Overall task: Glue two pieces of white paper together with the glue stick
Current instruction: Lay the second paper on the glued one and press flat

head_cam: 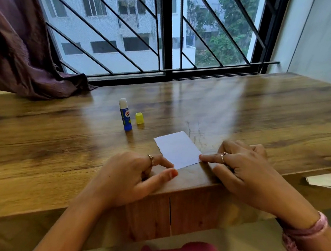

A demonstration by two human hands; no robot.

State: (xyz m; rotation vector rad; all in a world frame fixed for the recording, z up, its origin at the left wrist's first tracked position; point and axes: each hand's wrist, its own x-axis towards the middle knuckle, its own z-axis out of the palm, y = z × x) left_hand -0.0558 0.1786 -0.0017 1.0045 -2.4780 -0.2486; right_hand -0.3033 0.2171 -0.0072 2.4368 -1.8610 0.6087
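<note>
The paper [177, 149] looks thin, light and slippery (easily creased); left hand [135, 177] and right hand [241, 169], both open, pin its corners.

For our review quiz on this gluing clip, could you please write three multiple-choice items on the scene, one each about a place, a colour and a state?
1. Where does the yellow cap stand?
A. On the glue stick
B. On the table, just right of the glue stick
C. On the white paper

2. What colour is the glue stick's body?
A. Blue
B. Red
C. Green

3. In what state is the glue stick?
A. Lying flat, capped
B. Held in a hand
C. Upright, uncapped, untouched

Answers:
1. B: the yellow cap sits on the table apart from the glue stick, to its right.
2. A: its tube is blue with a white tip.
3. C: it stands alone with its tip bare, while the left hand and right hand rest fingertips at the white paper.
</note>
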